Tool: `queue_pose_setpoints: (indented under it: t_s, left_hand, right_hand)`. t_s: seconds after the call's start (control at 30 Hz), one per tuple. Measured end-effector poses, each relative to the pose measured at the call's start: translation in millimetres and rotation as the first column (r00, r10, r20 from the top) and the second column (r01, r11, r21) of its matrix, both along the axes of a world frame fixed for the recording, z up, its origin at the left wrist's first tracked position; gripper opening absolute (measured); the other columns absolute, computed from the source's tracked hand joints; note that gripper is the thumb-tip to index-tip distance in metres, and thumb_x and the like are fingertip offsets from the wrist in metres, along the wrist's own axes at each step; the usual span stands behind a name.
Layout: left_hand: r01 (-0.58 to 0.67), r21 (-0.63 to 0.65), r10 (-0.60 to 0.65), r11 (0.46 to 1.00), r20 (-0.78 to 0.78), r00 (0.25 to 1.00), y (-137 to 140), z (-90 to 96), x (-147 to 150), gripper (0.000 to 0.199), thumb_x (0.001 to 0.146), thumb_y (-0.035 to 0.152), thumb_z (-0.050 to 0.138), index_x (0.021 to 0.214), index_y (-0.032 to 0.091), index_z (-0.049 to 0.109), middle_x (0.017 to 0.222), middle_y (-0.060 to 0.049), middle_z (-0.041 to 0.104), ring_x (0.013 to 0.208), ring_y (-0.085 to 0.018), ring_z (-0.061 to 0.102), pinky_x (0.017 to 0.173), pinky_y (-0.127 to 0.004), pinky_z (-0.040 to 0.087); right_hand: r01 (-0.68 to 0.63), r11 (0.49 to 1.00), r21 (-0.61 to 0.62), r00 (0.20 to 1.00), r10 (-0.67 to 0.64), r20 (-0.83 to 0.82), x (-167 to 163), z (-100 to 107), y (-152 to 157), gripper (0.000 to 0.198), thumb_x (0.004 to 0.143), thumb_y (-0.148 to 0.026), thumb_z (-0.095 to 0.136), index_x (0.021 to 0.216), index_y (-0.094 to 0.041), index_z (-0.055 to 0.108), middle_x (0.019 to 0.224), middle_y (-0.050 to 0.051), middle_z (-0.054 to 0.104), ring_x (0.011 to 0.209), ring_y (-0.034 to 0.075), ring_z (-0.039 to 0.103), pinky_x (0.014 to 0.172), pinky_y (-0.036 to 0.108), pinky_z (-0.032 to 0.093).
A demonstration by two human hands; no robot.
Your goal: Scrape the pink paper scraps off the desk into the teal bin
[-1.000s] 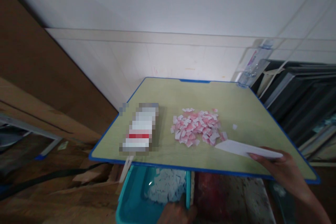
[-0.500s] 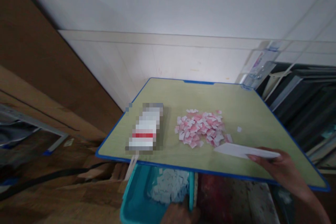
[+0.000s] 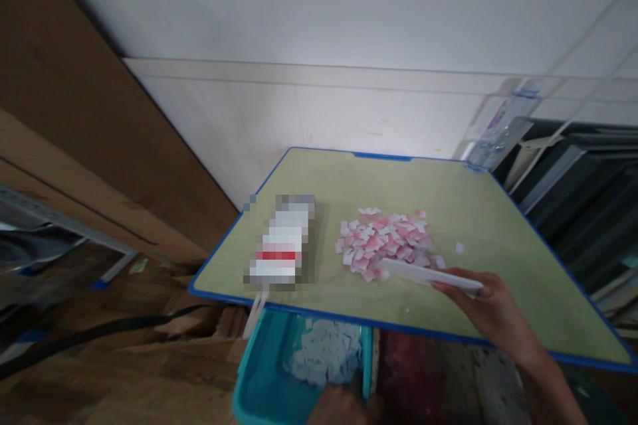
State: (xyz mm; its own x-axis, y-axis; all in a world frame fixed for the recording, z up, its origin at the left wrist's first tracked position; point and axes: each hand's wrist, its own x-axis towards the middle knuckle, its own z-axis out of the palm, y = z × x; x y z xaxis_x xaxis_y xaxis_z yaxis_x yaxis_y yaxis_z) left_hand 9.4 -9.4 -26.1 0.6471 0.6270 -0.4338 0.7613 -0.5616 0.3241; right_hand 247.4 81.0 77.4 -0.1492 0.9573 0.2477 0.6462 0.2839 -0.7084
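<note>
My right hand (image 3: 486, 302) is closed on the end of a stiff white card (image 3: 428, 273), its far edge at the near side of a heap of small pink and white paper pieces (image 3: 386, 239). The heap lies on a pale green tabletop (image 3: 329, 176) with a blue edge. At the bottom, partly cut off, my left hand (image 3: 343, 405) is closed at the near right rim of a teal basin (image 3: 249, 372). Loose white paper pieces (image 3: 326, 352) lie in the basin, below the table's front edge.
A blurred-out white box-like object with a red stripe (image 3: 279, 242) lies on the table's left. A clear plastic bottle (image 3: 498, 126) stands at the back right corner against the wall. Dark stacked panels (image 3: 593, 172) lean at right. One paper piece (image 3: 460, 248) lies apart.
My right hand has moved left with the white card, bringing its tip to the front of the pink heap. My left hand stays at the basin. The view has shifted slightly.
</note>
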Motion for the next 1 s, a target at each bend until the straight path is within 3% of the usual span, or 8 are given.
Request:
queue_pose_setpoints:
  t_s: [0.27, 0.57, 0.8, 1.0]
  left_hand:
    - [0.019, 0.023, -0.02, 1.0, 0.01, 1.0, -1.0, 1.0, -1.3, 0.023, 0.083, 0.015, 0.06, 0.105, 0.02, 0.059, 0.089, -0.013, 0.065, 0.068, -0.026, 0.062, 0.056, -0.033, 0.051]
    - [0.04, 0.069, -0.04, 0.997, 0.0, 0.999, -1.6, 1.6, -1.1, 0.018, 0.081, 0.013, 0.061, 0.098, 0.019, 0.06, 0.085, -0.011, 0.064, 0.062, -0.024, 0.06, 0.052, -0.03, 0.049]
    - [0.05, 0.086, -0.051, 0.995, 0.01, 0.999, -2.2, -1.9, -2.2, 0.027, 0.079, 0.011, 0.063, 0.103, 0.02, 0.057, 0.086, -0.011, 0.065, 0.062, -0.023, 0.06, 0.055, -0.031, 0.05]
    - [0.019, 0.08, -0.021, 0.997, 0.021, 1.0, -2.6, 5.1, -1.6, 0.019, 0.079, 0.009, 0.059, 0.095, 0.019, 0.058, 0.08, -0.009, 0.064, 0.062, -0.023, 0.059, 0.054, -0.028, 0.049]
  right_hand:
    - [0.023, 1.0, 0.014, 0.994, -0.024, 0.106, 18.5, 25.0, -18.1, 0.022, 0.076, -0.042, 0.06, 0.081, -0.027, 0.075, 0.076, 0.001, 0.076, 0.063, 0.021, 0.069, 0.061, 0.026, 0.054]
    - [0.0, 1.0, -0.02, 0.995, 0.002, 0.103, 29.6, 23.8, -31.2, 0.023, 0.075, -0.044, 0.06, 0.074, -0.027, 0.075, 0.07, 0.001, 0.075, 0.058, 0.02, 0.069, 0.053, 0.024, 0.053]
    - [0.092, 0.992, 0.084, 0.985, -0.103, 0.137, 28.7, 21.4, -22.5, 0.023, 0.075, -0.043, 0.059, 0.073, -0.026, 0.075, 0.056, -0.002, 0.071, 0.043, 0.016, 0.063, 0.038, 0.021, 0.046]
    - [0.019, 1.0, 0.011, 0.992, -0.021, 0.121, 28.8, 19.5, -26.1, 0.021, 0.075, -0.041, 0.06, 0.077, -0.027, 0.075, 0.067, -0.001, 0.074, 0.054, 0.018, 0.067, 0.048, 0.022, 0.051]
